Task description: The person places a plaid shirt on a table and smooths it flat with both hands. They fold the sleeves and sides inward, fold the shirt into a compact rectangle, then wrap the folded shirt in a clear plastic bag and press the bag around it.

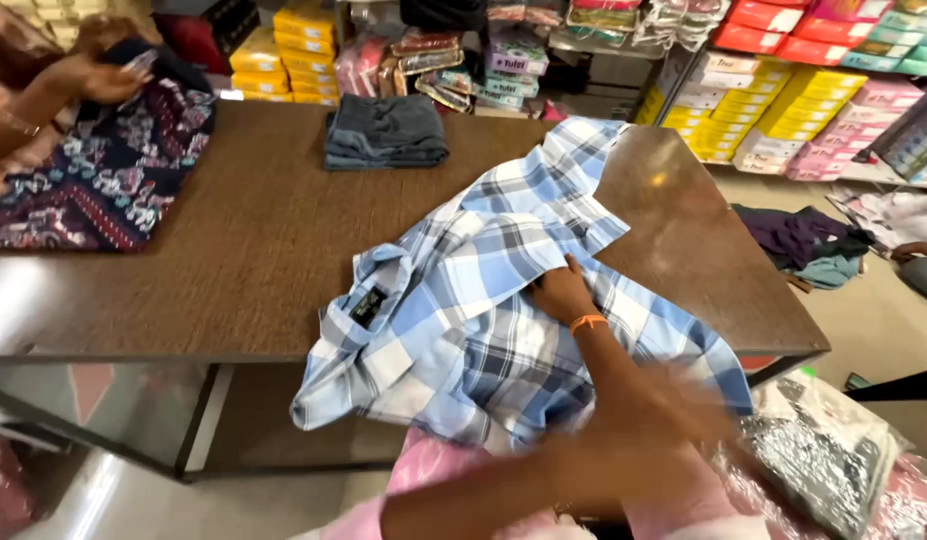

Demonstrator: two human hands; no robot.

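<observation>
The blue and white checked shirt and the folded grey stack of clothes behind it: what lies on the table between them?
Nothing: the head view shows only bare brown tabletop between the checked shirt and the grey stack.

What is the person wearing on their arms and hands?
The arms are bare, with no gloves. An orange band goes around the wrist of the hand on the checked shirt. Pink clothing shows near the bottom. The other arm is too blurry to describe.

Blurred near hand (644, 420), perhaps left.
</observation>
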